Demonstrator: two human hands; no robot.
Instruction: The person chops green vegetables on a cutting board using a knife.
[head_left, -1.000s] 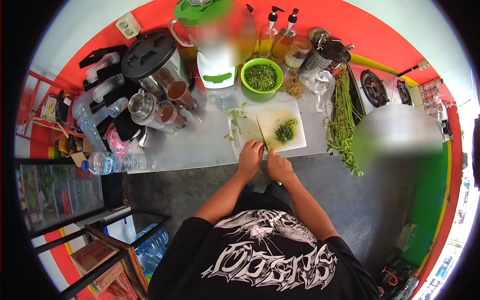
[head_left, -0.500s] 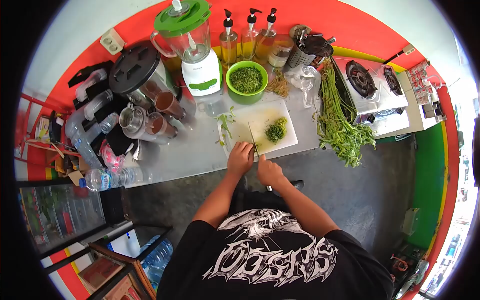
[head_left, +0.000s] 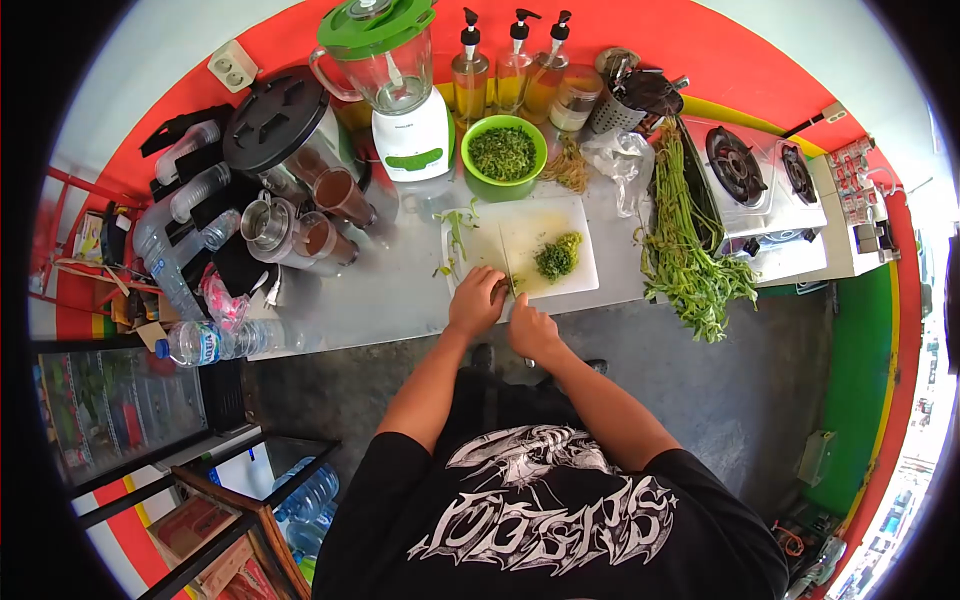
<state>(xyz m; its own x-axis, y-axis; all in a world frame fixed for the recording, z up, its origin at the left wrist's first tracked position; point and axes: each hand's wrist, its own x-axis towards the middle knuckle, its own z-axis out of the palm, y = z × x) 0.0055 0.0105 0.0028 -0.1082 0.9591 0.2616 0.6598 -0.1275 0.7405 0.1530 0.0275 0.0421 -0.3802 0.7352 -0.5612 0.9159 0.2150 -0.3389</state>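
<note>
- Smooth grey metal table [head_left: 395, 285]: reflections seen.
- Black fabric T-shirt [head_left: 540, 500]: printed with jagged white lettering; wording can't be read surely.
- White rectangular cutting board [head_left: 570, 215]: laid at table's front edge.
- Clear plastic bottle with blue cap [head_left: 208, 343]: laid sideways, marked "AQUA".
- Thin-bladed metal knife [head_left: 507, 262]: handle gripped by right hand [head_left: 533, 327], fingers clenched.
- Left hand [head_left: 477, 298]: fingers curled beside blade; anything pinched can't be told.
- Finely chopped dark-green heap [head_left: 556, 262]: piled on board, right of blade; yellow-green patch shown.

Kitchen with stove [head_left: 772, 203] and blender [head_left: 408, 138]
</note>
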